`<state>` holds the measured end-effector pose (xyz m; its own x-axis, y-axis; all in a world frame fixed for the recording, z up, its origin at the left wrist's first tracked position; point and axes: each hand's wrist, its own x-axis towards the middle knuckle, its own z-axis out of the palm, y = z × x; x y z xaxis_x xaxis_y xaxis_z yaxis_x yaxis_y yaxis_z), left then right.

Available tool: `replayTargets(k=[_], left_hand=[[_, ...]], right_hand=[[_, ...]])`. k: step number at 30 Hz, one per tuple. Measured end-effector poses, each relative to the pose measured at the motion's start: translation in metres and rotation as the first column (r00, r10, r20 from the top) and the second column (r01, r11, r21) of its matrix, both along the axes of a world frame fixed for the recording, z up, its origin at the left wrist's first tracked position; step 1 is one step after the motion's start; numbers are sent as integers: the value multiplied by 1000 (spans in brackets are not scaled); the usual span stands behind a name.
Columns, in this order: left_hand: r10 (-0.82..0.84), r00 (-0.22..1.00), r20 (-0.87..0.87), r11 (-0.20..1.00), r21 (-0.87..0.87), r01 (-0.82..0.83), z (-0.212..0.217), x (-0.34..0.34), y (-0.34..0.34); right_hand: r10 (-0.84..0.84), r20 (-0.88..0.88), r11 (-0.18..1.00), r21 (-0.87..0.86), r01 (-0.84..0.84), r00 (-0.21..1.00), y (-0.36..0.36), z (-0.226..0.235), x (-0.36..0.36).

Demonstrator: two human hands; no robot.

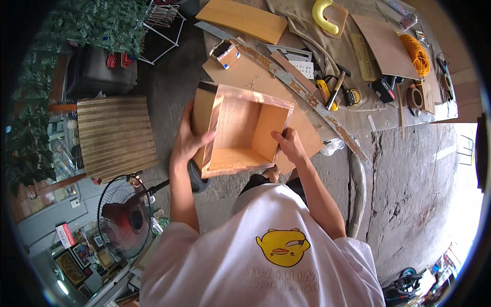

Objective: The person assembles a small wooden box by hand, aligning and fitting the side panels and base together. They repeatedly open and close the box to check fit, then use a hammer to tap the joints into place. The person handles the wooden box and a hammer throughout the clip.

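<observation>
Between my two hands is an open wooden box [236, 125], tilted so that its hollow inside faces me. My left hand [189, 137] grips the box's left wall, thumb over the front rim and fingers behind it. On the other side, my right hand [291, 147] holds the right wall, its thumb at the rim. The box is above the near edge of the worktable, over a thin brown board [302, 134]. Just beyond it lie a few small nails [252, 83] and a little open carton [225, 54].
A rusty metal straightedge [307, 94] crosses the table diagonally. Right of it are a hammer [336, 90], a yellow utility knife [324, 92], a tape measure [352, 96] and coiled orange cord [415, 55]. A standing fan [124, 217] and corrugated sheet [116, 137] are at left.
</observation>
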<state>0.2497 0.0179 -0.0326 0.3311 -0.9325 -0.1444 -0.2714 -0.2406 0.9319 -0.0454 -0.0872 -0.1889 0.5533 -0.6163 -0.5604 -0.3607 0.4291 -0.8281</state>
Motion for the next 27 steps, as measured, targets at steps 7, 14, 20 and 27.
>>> replayTargets(k=[7,14,20,27], left_hand=[[-174,980,100,977,-109,185,-8,-16,56],[-388,805,449,918,115,379,-110,-1,78],[-365,802,473,927,104,361,-114,-13,58],[-335,894,296,942,87,324,-90,-22,48]], right_hand=[[-312,-1,903,-311,296,950,16,48,-29],[-330,138,751,-561,349,934,-2,36,-42],[-312,126,699,-640,318,942,1,14,-53],[-162,7,860,-489,145,987,-8,5,-84]])
